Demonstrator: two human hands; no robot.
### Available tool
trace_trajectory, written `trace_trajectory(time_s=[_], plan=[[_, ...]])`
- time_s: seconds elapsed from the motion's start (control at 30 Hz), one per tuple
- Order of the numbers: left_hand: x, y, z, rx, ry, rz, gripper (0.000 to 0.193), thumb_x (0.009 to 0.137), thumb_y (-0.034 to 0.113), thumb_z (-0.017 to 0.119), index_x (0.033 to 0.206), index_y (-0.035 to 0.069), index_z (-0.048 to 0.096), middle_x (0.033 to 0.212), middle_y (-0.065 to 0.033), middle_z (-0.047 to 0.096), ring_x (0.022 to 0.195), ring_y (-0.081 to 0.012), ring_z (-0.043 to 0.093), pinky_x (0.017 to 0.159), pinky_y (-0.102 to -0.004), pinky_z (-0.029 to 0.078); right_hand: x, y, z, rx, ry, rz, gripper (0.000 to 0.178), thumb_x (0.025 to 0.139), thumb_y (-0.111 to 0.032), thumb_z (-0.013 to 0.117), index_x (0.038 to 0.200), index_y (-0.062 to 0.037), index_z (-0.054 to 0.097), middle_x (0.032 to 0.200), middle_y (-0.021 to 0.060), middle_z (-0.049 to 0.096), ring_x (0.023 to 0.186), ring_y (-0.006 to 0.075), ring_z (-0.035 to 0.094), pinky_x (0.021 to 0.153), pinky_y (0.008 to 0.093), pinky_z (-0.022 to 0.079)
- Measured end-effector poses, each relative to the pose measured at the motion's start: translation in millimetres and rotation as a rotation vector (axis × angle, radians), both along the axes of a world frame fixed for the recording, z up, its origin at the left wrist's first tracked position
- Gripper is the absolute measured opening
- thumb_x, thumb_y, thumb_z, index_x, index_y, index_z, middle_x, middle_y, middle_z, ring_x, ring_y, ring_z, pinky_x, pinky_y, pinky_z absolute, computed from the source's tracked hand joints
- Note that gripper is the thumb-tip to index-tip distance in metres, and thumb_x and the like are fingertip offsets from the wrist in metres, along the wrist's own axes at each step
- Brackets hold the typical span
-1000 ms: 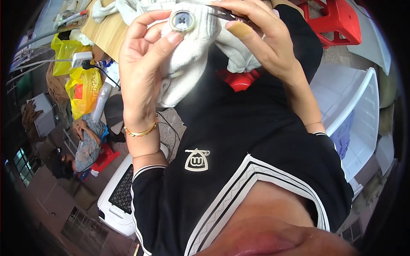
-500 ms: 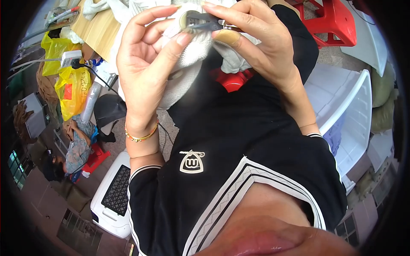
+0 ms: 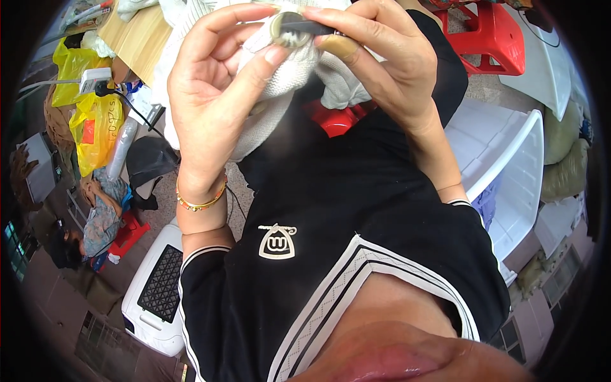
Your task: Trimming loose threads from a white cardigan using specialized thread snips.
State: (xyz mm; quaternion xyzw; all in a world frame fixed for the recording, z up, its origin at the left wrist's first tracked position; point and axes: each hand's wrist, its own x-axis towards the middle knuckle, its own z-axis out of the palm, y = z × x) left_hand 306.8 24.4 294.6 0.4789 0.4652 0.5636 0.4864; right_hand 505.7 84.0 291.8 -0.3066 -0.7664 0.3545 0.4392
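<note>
My left hand (image 3: 213,95) is raised close to the camera and grips a white knitted cloth (image 3: 283,89) that drapes down between both hands. A small round pale button-like piece (image 3: 287,28) sits on top of the cloth at my left fingertips. My right hand (image 3: 382,60) pinches a thin dark tool (image 3: 312,27) laid across that round piece. A gold and bead bracelet circles my left wrist. My black shirt fills the lower middle.
A red plastic stool (image 3: 490,35) stands at the upper right, a white plastic crate (image 3: 509,159) beside it. A wooden table edge (image 3: 137,38), yellow bags (image 3: 92,121) and a white power strip (image 3: 95,79) lie left. A white vented appliance (image 3: 156,293) sits lower left.
Both hands have come closer and higher in the view. The round piece has tipped from face-on to edge-on, and my right fingers now hold the dark tool across it.
</note>
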Motion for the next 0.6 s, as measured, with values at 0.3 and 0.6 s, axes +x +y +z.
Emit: trace_trajectory(time_s=[0.3,0.6], plan=[[-9.7,4.5,-0.7,-0.010,-0.062,0.039,0.037,0.097,0.005,0.054,0.131,-0.008,0.052,0.121,-0.0162,0.065,0.114,-0.0168,0.061,0.101,-0.0264,0.043,-19.3,13.2,-19.6,0.080,0.172,0.113,0.039,0.080,-0.004,0.078,0.117,0.0028,0.068,0.093,0.0094,0.066,0.073,0.0129,0.057,0.063,0.0233,0.043],[-2.9,-1.0,-1.5,0.107,-0.170,-0.024,0.027,0.095,0.000,0.061,0.120,-0.004,0.052,0.110,-0.0116,0.067,0.102,-0.0115,0.062,0.090,-0.0226,0.046,-37.9,34.2,-49.8,0.359,0.564,0.250,0.028,0.083,0.005,0.065,0.111,0.0031,0.070,0.087,0.0086,0.068,0.072,0.0132,0.060,0.063,0.0241,0.045]])
